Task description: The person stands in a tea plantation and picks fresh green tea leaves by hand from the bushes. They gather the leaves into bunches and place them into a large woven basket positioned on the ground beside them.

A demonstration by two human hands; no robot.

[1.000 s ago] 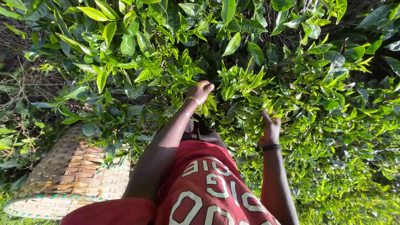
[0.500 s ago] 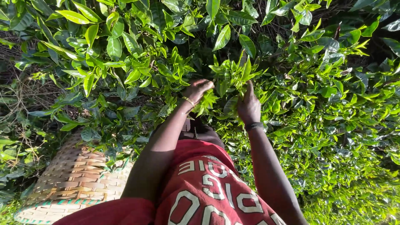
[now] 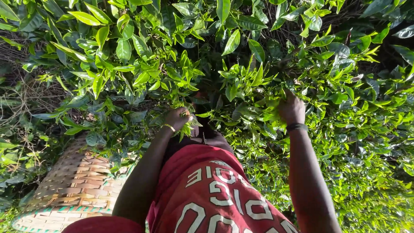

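I look down on a dense tea bush (image 3: pixel 241 56) with glossy green leaves. My left hand (image 3: pixel 177 119), with a thin bangle at the wrist, is closed on a bunch of green leaves (image 3: pixel 188 128) close to my body. My right hand (image 3: pixel 291 109), with a dark band at the wrist, reaches into the bright shoots (image 3: pixel 271 103) to the right and pinches them; its fingertips are hidden among the leaves. My red garment with white print (image 3: pixel 211 194) fills the bottom middle.
A woven basket (image 3: pixel 73 185) with a green-trimmed rim stands at the lower left, beside my left arm. Dry twigs and grass (image 3: pixel 17 90) show at the far left. Foliage surrounds everything else.
My left hand has drawn back toward my body with leaves in it. My right hand has moved further right into the shoots. The view sits closer to the bush.
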